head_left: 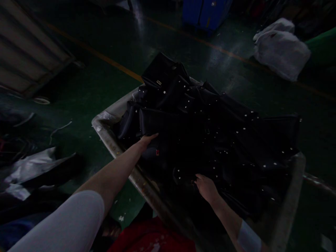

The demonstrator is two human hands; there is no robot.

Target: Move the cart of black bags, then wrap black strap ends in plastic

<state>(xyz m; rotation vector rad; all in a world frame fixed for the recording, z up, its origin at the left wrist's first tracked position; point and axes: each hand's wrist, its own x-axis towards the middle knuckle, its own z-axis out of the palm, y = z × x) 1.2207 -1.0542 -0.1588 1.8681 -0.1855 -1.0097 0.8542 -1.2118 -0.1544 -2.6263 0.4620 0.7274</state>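
Note:
A pale-rimmed bin (112,143) is heaped with several black bags (225,129) that carry small shiny metal studs. My left hand (147,140) is at the near left of the heap, its fingers partly hidden, on a black bag (160,122) with a small red and metal fitting below the hand. Nearer to me, my right hand (205,185) has its fingers curled at the edge of another dark bag (194,171). In the dim light, the exact hold of this hand is hard to make out.
A wheeled cart (31,52) stands at the upper left. At the top is a blue container (206,14). A white sack (283,50) lies at the upper right. White and black material (39,164) lies on the floor at the left.

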